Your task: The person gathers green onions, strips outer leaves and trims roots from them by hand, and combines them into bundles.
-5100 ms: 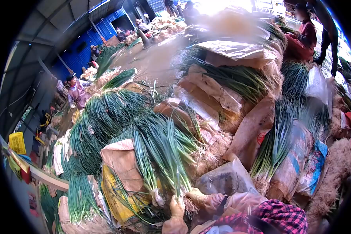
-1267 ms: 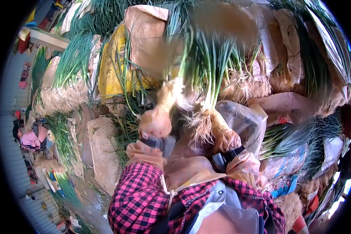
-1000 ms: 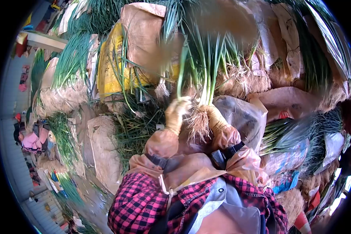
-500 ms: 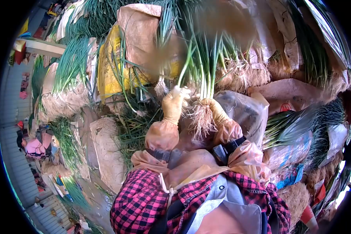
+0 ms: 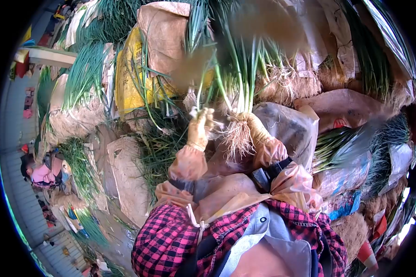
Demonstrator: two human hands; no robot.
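Note:
Yellowish gloves cover both hands. My right hand (image 5: 255, 128) is wrapped round the base of a bunch of green onions (image 5: 241, 92), whose pale roots (image 5: 238, 141) hang down beside the fingers. To its left, my left hand (image 5: 200, 128) is raised with fingers curled, at the lower end of a thin green stalk (image 5: 200, 92). What it grips, if anything, is too small to make out. Loose green leaves (image 5: 164, 157) lie below and left of my left hand.
A tan sack (image 5: 164, 34) and a yellow sack (image 5: 133, 78) lie at the upper left. A clear plastic sheet (image 5: 289, 127) covers something right of my hands. More onion bundles (image 5: 85, 78) surround them. A person in pink (image 5: 46, 171) sits far left.
Over the last second my left hand has shifted slightly left and away from the bunch, and a thin stalk now stands above it. My right hand stays on the bunch. Earlier, the view pointed farther ahead.

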